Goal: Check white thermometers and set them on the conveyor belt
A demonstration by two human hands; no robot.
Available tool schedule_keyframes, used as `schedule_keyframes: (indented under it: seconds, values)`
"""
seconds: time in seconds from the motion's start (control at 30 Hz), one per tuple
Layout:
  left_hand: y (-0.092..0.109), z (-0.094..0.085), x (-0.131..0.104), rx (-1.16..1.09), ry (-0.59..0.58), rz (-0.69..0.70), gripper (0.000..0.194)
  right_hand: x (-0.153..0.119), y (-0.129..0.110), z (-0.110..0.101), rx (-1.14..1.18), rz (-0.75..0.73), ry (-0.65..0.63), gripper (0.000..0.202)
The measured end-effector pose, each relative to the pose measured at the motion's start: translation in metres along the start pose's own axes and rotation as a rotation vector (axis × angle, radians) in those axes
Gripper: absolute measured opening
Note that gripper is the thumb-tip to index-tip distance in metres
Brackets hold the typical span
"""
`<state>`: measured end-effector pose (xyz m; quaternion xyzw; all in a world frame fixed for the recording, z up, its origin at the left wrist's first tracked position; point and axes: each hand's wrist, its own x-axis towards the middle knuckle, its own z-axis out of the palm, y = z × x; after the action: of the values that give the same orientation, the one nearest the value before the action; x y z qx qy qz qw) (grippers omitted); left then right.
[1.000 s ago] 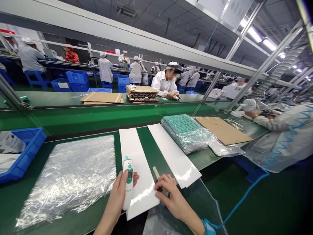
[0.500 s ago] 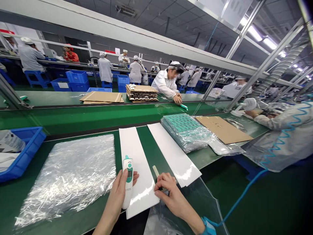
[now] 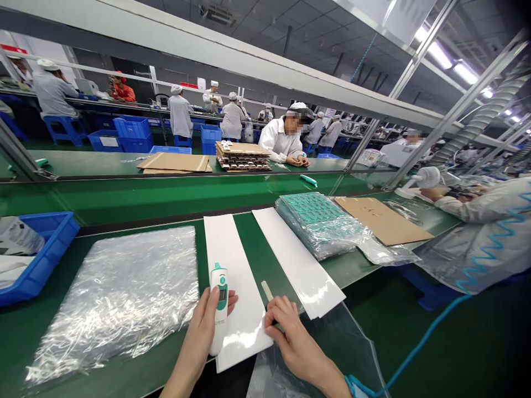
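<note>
Thermometer, long axis forward, teal tip farthest

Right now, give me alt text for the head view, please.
The left hand holds a white-and-teal handheld device, while the right hand grips a pale-tipped tool. White strips lie on the green bench, between clear plastic at left and plastic-wrapped teal pieces at right.

The thermometer looks like smooth plastic, and the white strips have a slick, glossy face that throws glare. The bags are shiny, crinkled clear plastic; the cardboard is matt, the bin smooth plastic.
</note>
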<state>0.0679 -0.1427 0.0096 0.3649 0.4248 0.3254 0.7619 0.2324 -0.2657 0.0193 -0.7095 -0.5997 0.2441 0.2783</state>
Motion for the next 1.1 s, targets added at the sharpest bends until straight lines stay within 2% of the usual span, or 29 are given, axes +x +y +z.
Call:
schedule_keyframes:
  seconds: [0.17,0.3,0.33,0.47,0.63,0.8,0.93,1.1]
  values:
    - [0.000,-0.001,0.001,-0.010,-0.006,-0.022,0.044,-0.005,-0.004,-0.003,0.109,0.029,-0.077,0.010]
    - [0.000,0.000,0.001,-0.016,0.002,-0.038,0.046,-0.003,-0.011,-0.004,0.078,0.090,-0.114,0.009]
    - [0.000,0.000,0.000,-0.023,0.004,-0.034,0.046,-0.002,-0.012,-0.003,0.064,0.103,-0.106,0.003]
    - [-0.001,0.000,-0.001,-0.055,0.017,-0.042,0.046,0.001,-0.012,0.000,0.094,0.126,-0.056,0.017]
    - [-0.002,-0.002,-0.002,-0.058,0.018,-0.053,0.053,0.006,-0.010,-0.015,0.249,0.105,0.036,0.021]
    - [0.000,-0.007,-0.002,-0.050,-0.034,0.002,0.052,0.035,-0.031,-0.020,0.447,0.059,0.015,0.019]
    - [0.000,-0.012,-0.001,-0.164,-0.110,0.028,0.049,0.069,-0.055,-0.002,0.637,-0.005,-0.042,0.015]
    - [-0.003,-0.014,-0.002,-0.260,-0.112,0.011,0.046,0.096,-0.069,0.021,0.836,0.043,-0.149,0.017]
